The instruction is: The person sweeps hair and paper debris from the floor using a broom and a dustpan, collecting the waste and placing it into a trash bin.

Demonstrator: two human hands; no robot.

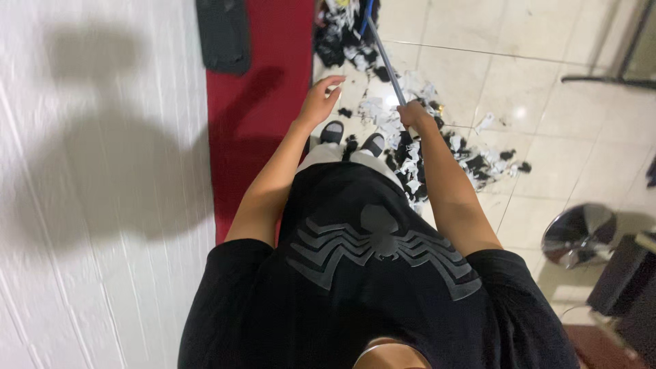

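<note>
Seen from above, looking down past a black shirt (369,273) with a grey spider print. Right hand (414,115) closed around a thin stick (384,56), gripping it near its lower visible end; stick slanting up and to the left across the floor toward the top edge, grey along most of its length, blue near the top. Whatever sits at the far end hidden among the litter, so impossible to tell what kind of tool. Left hand (320,101) open and empty, fingers loosely curled, hovering over the edge of the red mat (263,102), apart from the stick. Below the hands, two dark slippers (352,138) side by side on the pale floor tiles (547,89). Black and white scraps (410,154) heaped around the slippers and under the right hand, trailing right across the tiles, with a thicker dark pile at the top near the stick's far end. White wall (96,191) along the left, bearing a shadow. A dark flat object (223,34) lying at the top of the red mat. Shiny round chair base (579,236) at the lower right, beside a dark box shape.
</note>
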